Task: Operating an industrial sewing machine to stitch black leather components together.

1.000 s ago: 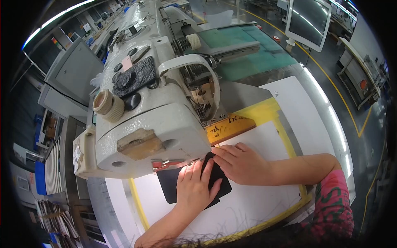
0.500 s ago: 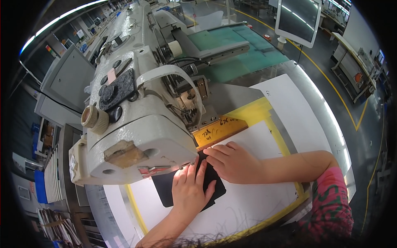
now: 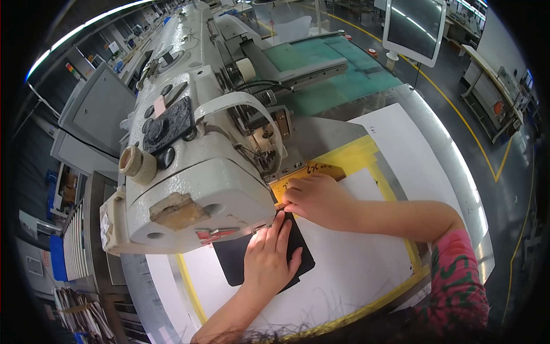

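1. Left hand (image 3: 267,261): palm down and laid flat, thumb spread to the side, fingers pressing on a flat, black, round-cornered piece of sheet material (image 3: 230,261); nothing is closed in its grip.
2. That black piece lies beneath the hand on white sheeting, its far edge running under the machine head.
3. Right hand (image 3: 315,198): fingers curled and bunched at the piece's far corner, lying over part of an amber, bar-shaped plate with handwritten marks (image 3: 329,170). Whether the fingertips pinch anything, I cannot tell.
4. Possible trouble: uneven pressure from the two hands could skew the smooth-looking piece, or its corner could catch on the amber plate. Fingertips this close beneath the head could be nipped if it moved.
5. Surface: a white sheet (image 3: 344,275) bordered by yellow tape (image 3: 389,189), over grey metal.
6. Just above the hands looms the bulky, white-enamelled machine head (image 3: 240,195), with a worn brownish patch on its front.
7. Farther off: a green-topped table section (image 3: 366,77), a dark-screened white monitor (image 3: 413,28) and, on the grey floor, a yellow line (image 3: 472,140).
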Action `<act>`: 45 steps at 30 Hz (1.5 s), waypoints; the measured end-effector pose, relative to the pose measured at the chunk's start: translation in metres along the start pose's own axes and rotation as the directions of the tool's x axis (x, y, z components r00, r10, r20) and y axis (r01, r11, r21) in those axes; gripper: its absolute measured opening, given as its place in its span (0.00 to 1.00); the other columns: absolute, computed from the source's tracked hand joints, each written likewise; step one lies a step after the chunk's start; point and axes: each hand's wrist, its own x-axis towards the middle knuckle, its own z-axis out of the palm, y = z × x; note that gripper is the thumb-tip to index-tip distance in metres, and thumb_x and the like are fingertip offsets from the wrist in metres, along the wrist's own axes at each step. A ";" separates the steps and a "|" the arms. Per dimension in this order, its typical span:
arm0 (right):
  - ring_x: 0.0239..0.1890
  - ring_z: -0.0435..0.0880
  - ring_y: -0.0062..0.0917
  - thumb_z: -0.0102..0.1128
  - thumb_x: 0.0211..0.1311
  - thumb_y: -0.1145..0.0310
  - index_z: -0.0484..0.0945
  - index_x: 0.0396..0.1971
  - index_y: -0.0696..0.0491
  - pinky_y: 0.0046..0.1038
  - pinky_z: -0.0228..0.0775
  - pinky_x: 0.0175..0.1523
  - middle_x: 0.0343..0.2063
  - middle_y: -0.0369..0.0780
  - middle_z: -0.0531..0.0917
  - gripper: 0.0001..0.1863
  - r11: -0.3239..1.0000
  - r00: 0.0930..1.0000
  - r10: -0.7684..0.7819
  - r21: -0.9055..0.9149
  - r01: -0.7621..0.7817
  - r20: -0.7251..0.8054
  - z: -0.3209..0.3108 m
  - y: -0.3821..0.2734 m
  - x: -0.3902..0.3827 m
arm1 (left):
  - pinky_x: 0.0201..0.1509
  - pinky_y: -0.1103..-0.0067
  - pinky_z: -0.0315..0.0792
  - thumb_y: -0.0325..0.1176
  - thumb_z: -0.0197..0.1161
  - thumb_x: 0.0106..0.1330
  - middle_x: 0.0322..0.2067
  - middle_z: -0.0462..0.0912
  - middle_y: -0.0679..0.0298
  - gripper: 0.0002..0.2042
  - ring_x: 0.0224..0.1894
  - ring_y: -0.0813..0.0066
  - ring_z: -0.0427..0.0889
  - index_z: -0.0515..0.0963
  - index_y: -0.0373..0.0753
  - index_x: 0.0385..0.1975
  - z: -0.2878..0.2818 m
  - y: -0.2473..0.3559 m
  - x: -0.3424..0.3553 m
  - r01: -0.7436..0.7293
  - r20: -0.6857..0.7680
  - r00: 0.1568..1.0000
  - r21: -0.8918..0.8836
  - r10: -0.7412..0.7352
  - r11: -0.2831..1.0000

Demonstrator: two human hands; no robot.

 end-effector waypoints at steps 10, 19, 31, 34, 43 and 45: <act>0.36 0.79 0.32 0.57 0.53 0.72 0.74 0.30 0.54 0.33 0.71 0.40 0.32 0.39 0.75 0.05 0.980 0.977 -0.060 -0.175 0.097 0.207 -0.007 -0.015 0.009 | 0.58 0.66 0.66 0.39 0.65 0.53 0.58 0.69 0.53 0.29 0.53 0.56 0.73 0.70 0.34 0.55 -0.004 0.003 0.001 0.011 -0.016 1.000 0.030 -0.010 0.999; 0.50 0.75 0.30 0.56 0.53 0.69 0.77 0.41 0.57 0.31 0.70 0.54 0.46 0.40 0.76 0.15 0.926 0.959 -0.272 -0.247 0.285 0.085 -0.002 -0.016 -0.033 | 0.62 0.66 0.62 0.40 0.66 0.53 0.58 0.69 0.54 0.28 0.59 0.59 0.70 0.71 0.35 0.55 -0.004 0.004 -0.002 0.028 0.014 0.999 0.058 -0.029 0.998; 0.47 0.75 0.28 0.57 0.50 0.69 0.78 0.36 0.56 0.28 0.73 0.48 0.44 0.38 0.77 0.12 0.942 0.967 -0.256 -0.225 0.251 0.008 0.004 -0.016 -0.033 | 0.60 0.65 0.63 0.41 0.66 0.52 0.57 0.69 0.54 0.29 0.56 0.57 0.71 0.72 0.39 0.55 0.000 0.006 -0.006 0.070 -0.024 0.997 0.073 -0.068 0.995; 0.46 0.75 0.27 0.58 0.49 0.70 0.78 0.35 0.56 0.28 0.74 0.46 0.43 0.37 0.77 0.12 0.949 0.971 -0.239 -0.213 0.234 0.006 0.004 -0.016 -0.030 | 0.60 0.65 0.63 0.42 0.66 0.52 0.57 0.69 0.54 0.29 0.56 0.57 0.71 0.72 0.39 0.56 -0.002 0.006 -0.005 0.070 -0.005 0.998 0.079 -0.070 0.994; 0.45 0.76 0.27 0.61 0.49 0.71 0.77 0.35 0.57 0.28 0.73 0.46 0.44 0.37 0.77 0.12 0.965 0.978 -0.207 -0.163 0.205 0.000 0.001 -0.015 -0.027 | 0.59 0.67 0.64 0.41 0.66 0.53 0.57 0.69 0.54 0.29 0.55 0.56 0.72 0.72 0.40 0.56 -0.004 0.007 -0.004 0.072 -0.002 0.997 0.083 -0.072 0.994; 0.45 0.77 0.27 0.61 0.49 0.71 0.77 0.36 0.57 0.28 0.73 0.46 0.44 0.37 0.78 0.13 0.970 0.980 -0.199 -0.141 0.199 0.014 -0.002 -0.015 -0.025 | 0.59 0.67 0.64 0.41 0.66 0.53 0.57 0.70 0.53 0.29 0.55 0.56 0.72 0.72 0.39 0.56 -0.003 0.007 -0.004 0.096 0.013 0.995 0.083 -0.097 0.992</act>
